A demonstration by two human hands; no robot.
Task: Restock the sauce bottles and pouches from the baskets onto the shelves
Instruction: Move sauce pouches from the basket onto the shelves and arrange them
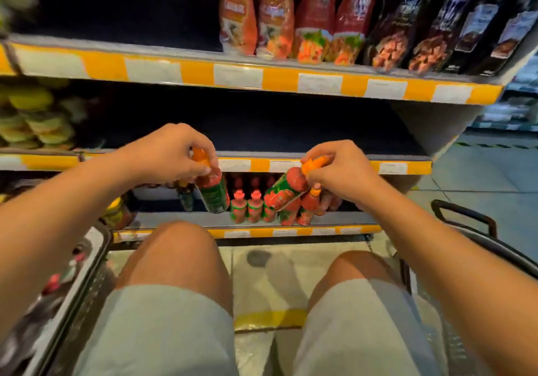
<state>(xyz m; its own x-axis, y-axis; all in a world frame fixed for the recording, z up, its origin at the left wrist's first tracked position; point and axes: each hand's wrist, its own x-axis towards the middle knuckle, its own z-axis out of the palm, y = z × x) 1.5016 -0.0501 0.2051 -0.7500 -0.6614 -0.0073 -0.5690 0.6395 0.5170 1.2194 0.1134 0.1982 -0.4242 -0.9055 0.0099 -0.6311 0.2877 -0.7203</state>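
Observation:
My left hand (171, 151) grips a red sauce bottle (214, 192) by its orange cap, hanging upright in front of the bottom shelf (174, 221). My right hand (340, 169) pinches the orange cap of a second sauce bottle (286, 191), which tilts down to the left. A third, smaller bottle (310, 204) hangs under the same hand; how it is held is hidden. Several matching bottles (250, 205) stand in a row on the bottom shelf behind them. Sauce pouches (317, 17) stand on the top shelf at the right.
A basket (72, 274) with dark bottles sits at my left knee, another basket (465, 221) with a black handle at my right. The middle shelf (291, 134) is dark behind my hands. Yellow packs (35, 119) fill the left. My knees are close to the shelf edge.

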